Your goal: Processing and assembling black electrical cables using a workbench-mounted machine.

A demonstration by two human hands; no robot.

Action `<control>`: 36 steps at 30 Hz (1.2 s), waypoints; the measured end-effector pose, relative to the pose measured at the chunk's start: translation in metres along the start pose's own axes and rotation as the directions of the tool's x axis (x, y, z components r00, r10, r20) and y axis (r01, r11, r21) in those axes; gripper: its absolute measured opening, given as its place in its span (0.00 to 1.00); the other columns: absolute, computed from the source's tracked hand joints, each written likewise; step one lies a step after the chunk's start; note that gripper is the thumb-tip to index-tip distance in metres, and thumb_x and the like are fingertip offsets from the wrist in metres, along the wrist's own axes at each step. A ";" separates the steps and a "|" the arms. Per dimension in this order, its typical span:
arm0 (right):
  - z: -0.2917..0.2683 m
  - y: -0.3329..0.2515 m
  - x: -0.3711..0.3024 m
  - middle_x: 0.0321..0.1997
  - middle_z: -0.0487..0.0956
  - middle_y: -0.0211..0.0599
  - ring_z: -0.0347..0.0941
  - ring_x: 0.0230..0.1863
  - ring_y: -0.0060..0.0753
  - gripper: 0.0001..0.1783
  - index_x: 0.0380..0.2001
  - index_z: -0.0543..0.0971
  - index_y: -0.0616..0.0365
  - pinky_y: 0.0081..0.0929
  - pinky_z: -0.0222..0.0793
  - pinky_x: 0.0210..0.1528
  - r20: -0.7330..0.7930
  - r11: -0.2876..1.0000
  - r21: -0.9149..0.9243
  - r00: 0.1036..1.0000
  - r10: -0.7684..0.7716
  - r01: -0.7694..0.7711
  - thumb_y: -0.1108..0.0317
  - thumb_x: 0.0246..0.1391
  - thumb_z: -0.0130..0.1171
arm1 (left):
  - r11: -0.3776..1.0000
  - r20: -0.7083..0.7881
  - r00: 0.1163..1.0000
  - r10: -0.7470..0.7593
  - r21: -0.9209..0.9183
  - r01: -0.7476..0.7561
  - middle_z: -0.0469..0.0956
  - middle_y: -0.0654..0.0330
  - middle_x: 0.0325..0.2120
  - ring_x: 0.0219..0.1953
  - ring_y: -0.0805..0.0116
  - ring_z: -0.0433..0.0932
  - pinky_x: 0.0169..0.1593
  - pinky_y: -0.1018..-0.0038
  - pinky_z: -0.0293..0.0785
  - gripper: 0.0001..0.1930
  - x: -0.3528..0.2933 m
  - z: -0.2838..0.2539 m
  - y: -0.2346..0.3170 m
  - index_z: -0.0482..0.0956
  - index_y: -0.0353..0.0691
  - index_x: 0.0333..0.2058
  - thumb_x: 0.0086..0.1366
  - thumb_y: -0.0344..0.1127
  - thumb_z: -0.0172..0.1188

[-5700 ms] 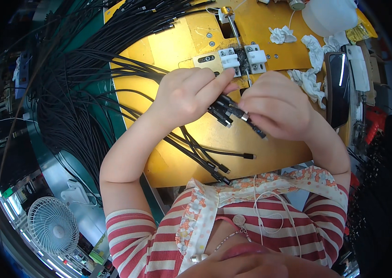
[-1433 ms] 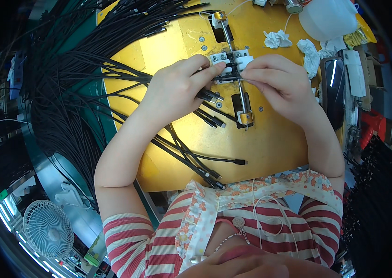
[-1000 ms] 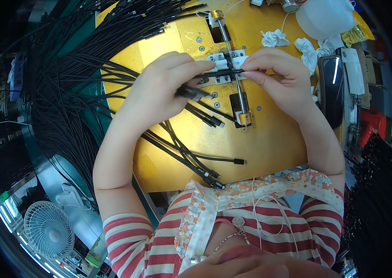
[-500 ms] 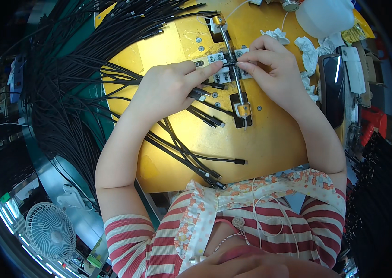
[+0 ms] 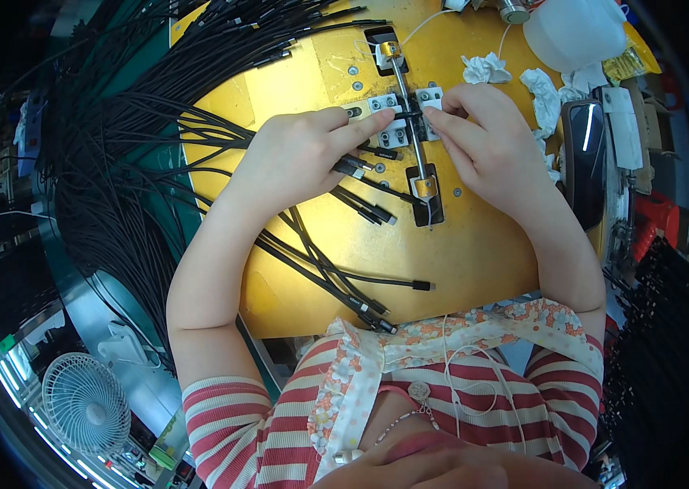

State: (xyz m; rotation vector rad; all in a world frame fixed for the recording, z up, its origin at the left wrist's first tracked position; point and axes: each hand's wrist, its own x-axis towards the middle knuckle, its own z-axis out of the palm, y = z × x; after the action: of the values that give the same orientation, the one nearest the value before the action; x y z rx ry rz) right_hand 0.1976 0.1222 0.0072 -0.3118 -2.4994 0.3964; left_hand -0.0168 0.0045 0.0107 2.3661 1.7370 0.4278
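My left hand [image 5: 296,159] is closed over a bunch of black cables, its index finger stretched to the clamp fixture's left side. A black cable end [image 5: 406,115] lies across the fixture under the metal rod [image 5: 418,151], near that fingertip. White metal blocks [image 5: 393,137] with bolts sit on both sides of the rod. At the rod's right side, my right hand [image 5: 487,134] pinches at the tip of this cable end; what lies between its fingers is too small to make out. Several black plug ends [image 5: 357,167] stick out below my left hand.
A large bundle of black cables [image 5: 116,175] covers the left side. Loose cables [image 5: 320,273] lie across the yellow plate [image 5: 475,261]. Crumpled white tissues [image 5: 487,68], a translucent white container [image 5: 577,33] and a dark phone [image 5: 585,159] are at right; a white fan [image 5: 88,403] stands lower left.
The rod's two brass-coloured end blocks have shifted in their slots, the far one nearer to me and the near one slightly away. My right fingertips have moved slightly right and nearer. My left hand stays put.
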 end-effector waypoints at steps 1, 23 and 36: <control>0.000 0.000 0.000 0.27 0.70 0.36 0.69 0.31 0.38 0.03 0.27 0.77 0.64 0.33 0.67 0.34 -0.001 1.000 -0.012 1.000 -0.005 0.005 0.77 0.45 0.60 | 1.000 0.000 1.000 -0.001 0.000 0.001 0.73 0.64 0.23 0.25 0.66 0.76 0.26 0.73 0.73 0.37 0.000 0.000 0.000 0.74 0.56 0.56 0.44 0.22 0.63; 0.000 0.002 -0.003 0.32 0.74 0.36 0.73 0.35 0.38 0.09 0.30 0.78 0.62 0.32 0.69 0.37 -0.057 0.998 -0.008 0.996 -0.065 0.064 0.77 0.40 0.62 | 0.944 0.084 0.992 -0.093 -0.310 0.114 0.73 0.58 0.23 0.28 0.62 0.77 0.34 0.70 0.74 0.27 -0.005 -0.034 0.001 0.77 0.41 0.49 0.47 0.17 0.57; 0.014 -0.068 -0.023 0.28 0.74 0.30 0.70 0.35 0.31 0.09 0.29 0.80 0.57 0.28 0.66 0.40 0.244 0.953 -0.043 0.928 -0.281 0.300 0.67 0.41 0.60 | 0.879 0.314 0.934 -0.168 -0.381 0.286 0.78 0.50 0.31 0.32 0.55 0.77 0.40 0.68 0.74 0.17 -0.012 -0.054 0.027 0.78 0.33 0.44 0.53 0.19 0.56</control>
State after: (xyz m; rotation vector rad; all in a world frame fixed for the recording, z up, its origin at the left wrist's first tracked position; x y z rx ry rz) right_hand 0.1984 0.0491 0.0080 0.0840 -2.7438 0.2220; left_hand -0.0138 -0.0167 0.0680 1.7964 1.5806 0.3734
